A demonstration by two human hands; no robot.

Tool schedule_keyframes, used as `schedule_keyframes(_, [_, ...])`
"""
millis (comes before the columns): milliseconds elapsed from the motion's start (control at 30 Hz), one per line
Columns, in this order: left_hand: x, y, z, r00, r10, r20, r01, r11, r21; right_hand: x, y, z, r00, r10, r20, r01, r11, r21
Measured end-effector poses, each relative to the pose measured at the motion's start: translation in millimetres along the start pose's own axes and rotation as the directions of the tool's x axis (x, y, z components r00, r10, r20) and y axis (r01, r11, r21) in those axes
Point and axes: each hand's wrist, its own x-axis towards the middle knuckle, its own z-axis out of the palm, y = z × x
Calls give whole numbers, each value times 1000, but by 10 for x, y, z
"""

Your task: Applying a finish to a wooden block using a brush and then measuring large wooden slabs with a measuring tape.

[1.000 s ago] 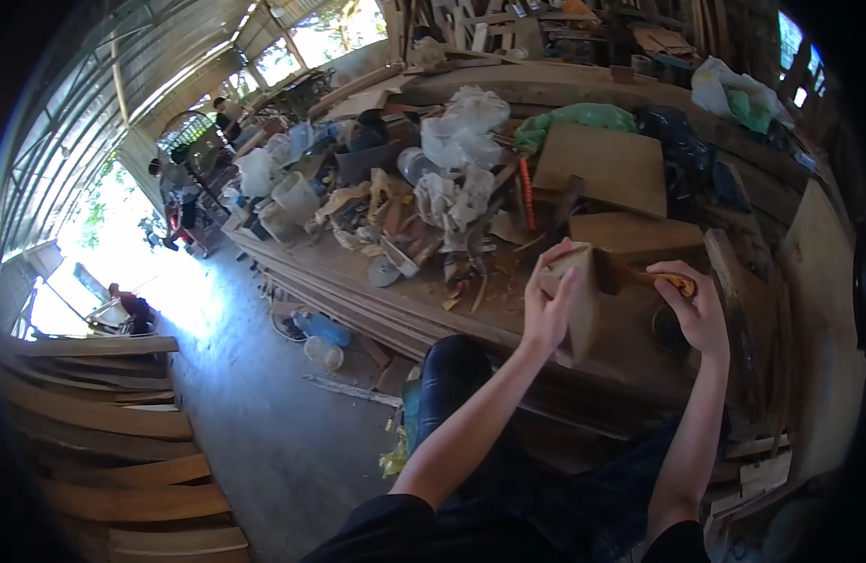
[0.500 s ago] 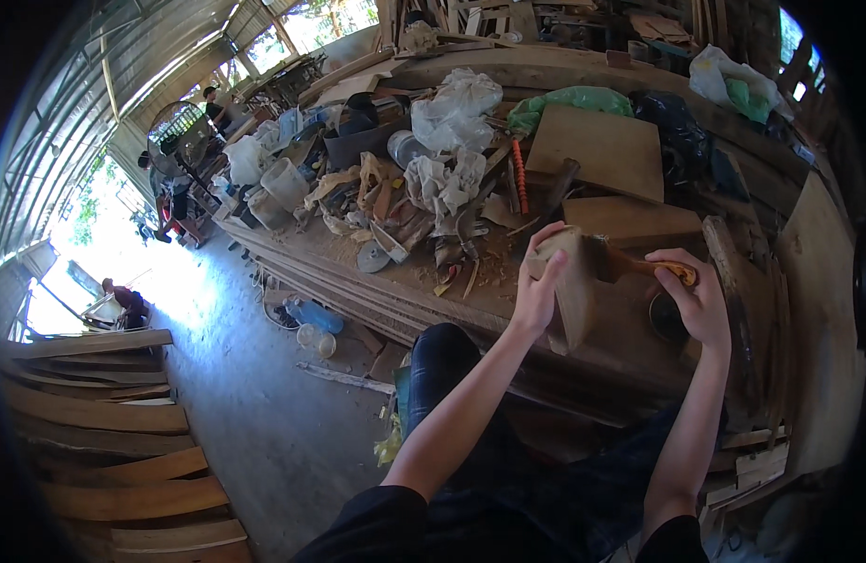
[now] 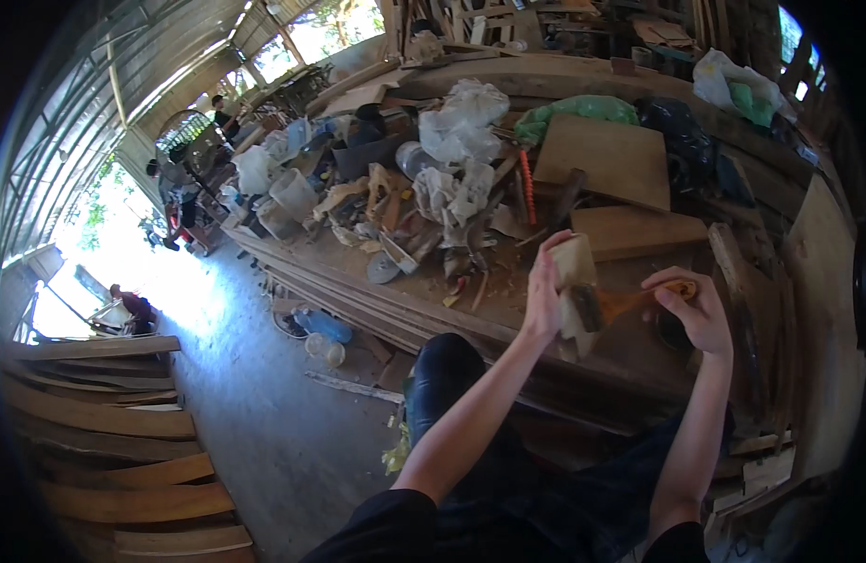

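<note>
My left hand [image 3: 544,296] grips a pale wooden block [image 3: 573,260] upright above the bench. My right hand [image 3: 698,311] is closed on the handle of a wide brush [image 3: 617,304] with an orange-brown handle; its dark head lies against the block's face. A dark round container [image 3: 670,331] is partly hidden behind my right hand. Beyond my hands are flat wooden boards [image 3: 630,230] and an orange-red spiral rod [image 3: 529,186].
The bench [image 3: 405,305] is heaped with plastic bags [image 3: 461,122], scraps and tubs. Curved planks [image 3: 114,422] are stacked at lower left, beside the concrete floor [image 3: 227,394]. Several people work farther back, one crouching [image 3: 133,310]. A tall board [image 3: 822,338] stands at right.
The brush head has moved down and leftward across the block's face, and the block is turned differently in my left hand. My right hand has dropped slightly.
</note>
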Motion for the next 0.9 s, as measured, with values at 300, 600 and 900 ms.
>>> schedule_keyframes(300, [-72, 27, -15, 998, 59, 35, -61, 996, 59, -4, 17, -112, 982, 11, -191, -61, 964, -257])
schedule_keyframes(600, [-79, 135, 79, 995, -15, 103, 12, 1000, 27, 26, -42, -33, 979, -58, -195, -22, 922, -386])
schedule_keyframes(900, [-45, 116, -20, 1000, 0, 18, -2, 997, 75, -86, -197, -75, 996, 65, -65, -78, 970, -229])
